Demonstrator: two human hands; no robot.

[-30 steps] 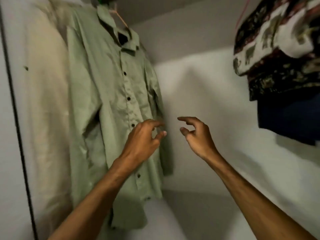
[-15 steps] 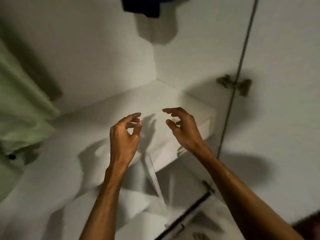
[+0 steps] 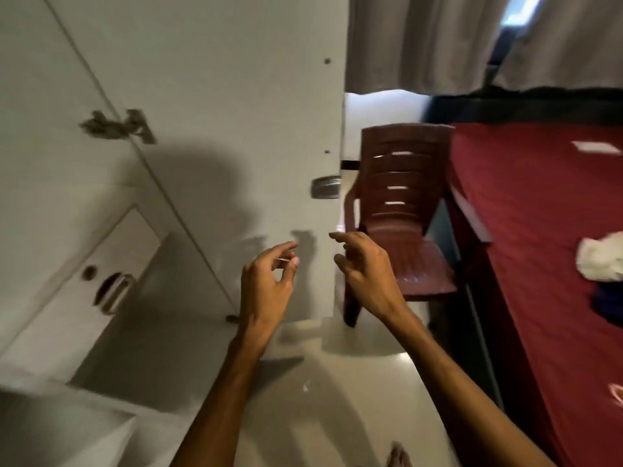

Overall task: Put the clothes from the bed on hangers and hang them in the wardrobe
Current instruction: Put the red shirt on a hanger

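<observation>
My left hand (image 3: 266, 284) and my right hand (image 3: 367, 274) hover side by side in front of the open white wardrobe door (image 3: 236, 129), fingers loosely curled and holding nothing. At the right stands the bed (image 3: 539, 230) with a dark red sheet. A crumpled white garment (image 3: 600, 259) lies on it near the right edge, with a dark blue garment (image 3: 608, 303) just below. The inside of the wardrobe and the hung clothes are out of view.
A dark red plastic chair (image 3: 401, 227) stands between the wardrobe door and the bed. The door carries a metal handle (image 3: 325, 187) and a hinge (image 3: 118, 126). A white drawer front with a recessed pull (image 3: 111, 293) sits at lower left. Grey curtains (image 3: 438, 42) hang behind. The floor is pale tile (image 3: 337, 399).
The view has swung right and down, from the green shirt hanging in the wardrobe to the door, chair and bed. Both hands stay empty and have come away from the shirt.
</observation>
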